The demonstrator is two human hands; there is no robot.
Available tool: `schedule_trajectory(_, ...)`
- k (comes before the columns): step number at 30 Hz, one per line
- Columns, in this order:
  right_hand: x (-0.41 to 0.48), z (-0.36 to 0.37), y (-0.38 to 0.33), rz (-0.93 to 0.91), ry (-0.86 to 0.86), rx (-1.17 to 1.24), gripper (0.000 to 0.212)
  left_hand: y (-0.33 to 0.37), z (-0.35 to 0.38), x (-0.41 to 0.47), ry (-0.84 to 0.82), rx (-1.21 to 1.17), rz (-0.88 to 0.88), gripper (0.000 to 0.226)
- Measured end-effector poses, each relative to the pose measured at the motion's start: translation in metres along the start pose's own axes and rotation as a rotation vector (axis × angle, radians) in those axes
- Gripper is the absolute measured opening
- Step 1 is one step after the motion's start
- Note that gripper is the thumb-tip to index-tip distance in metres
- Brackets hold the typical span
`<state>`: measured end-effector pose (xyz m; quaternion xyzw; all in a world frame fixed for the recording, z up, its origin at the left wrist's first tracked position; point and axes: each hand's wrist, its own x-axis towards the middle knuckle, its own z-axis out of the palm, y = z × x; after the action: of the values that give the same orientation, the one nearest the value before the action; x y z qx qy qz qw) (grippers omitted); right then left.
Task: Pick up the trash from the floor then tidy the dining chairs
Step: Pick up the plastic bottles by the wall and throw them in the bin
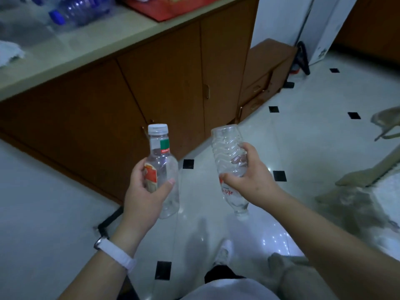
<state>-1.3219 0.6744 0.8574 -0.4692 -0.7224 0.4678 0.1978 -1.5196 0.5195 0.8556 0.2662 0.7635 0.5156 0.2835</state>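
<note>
Left hand [145,191]: I see it wrapped round the capped bottle [161,165], cap up, in the middle of the frame.
Right hand [249,178]: wrapped round the ribbed bottle [229,152], neck down, just right of middle.
Floor [303,126]: both bottles are up off it.
Do it well: I think hold tight, don't squash, carry both away.

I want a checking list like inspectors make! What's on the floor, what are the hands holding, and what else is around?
Surface: floor of glossy white tiles with small black squares.
Job's things: capped bottle upright, ribbed bottle neck-down, both held off the floor; chair at the right edge.
Clutter: blue-capped bottles and a red item on the counter.
Grippers: left hand grips the capped bottle; right hand grips the ribbed bottle.
Cables: dark loop by the far wall, cannot tell if cable.
Surroundings: brown cabinet under the counter.
</note>
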Motion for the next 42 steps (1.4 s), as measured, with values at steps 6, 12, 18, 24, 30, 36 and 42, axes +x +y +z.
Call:
schedule_trajectory(6,0.079,-0.067,0.004,0.011,0.125,0.023,0.076,0.052,0.079,0.083,-0.132,-0.007,0.079,0.073)
schedule_trajectory(12,0.126,-0.109,0.023,0.08,0.238,0.021,0.08,0.083,0.139,0.15,-0.268,-0.03,0.112,0.071)
schedule_trajectory(18,0.182,-0.14,0.05,0.195,0.396,0.046,0.081,0.097,0.2,0.228,-0.4,-0.015,0.172,0.069)
schedule_trajectory(24,0.256,-0.182,0.06,0.303,0.572,-0.007,0.08,0.122,0.288,0.327,-0.624,-0.095,0.208,0.066)
schedule_trajectory(30,0.329,-0.224,0.052,0.383,0.724,-0.07,0.083,0.172,0.371,0.436,-0.8,-0.113,0.283,0.068)
schedule_trajectory(36,0.381,-0.246,0.058,0.467,0.822,-0.071,0.085,0.201,0.445,0.496,-0.947,-0.094,0.334,0.057)
schedule_trajectory(42,0.414,-0.289,0.101,0.563,0.888,0.004,0.088,0.214,0.532,0.528,-1.036,-0.031,0.309,0.068)
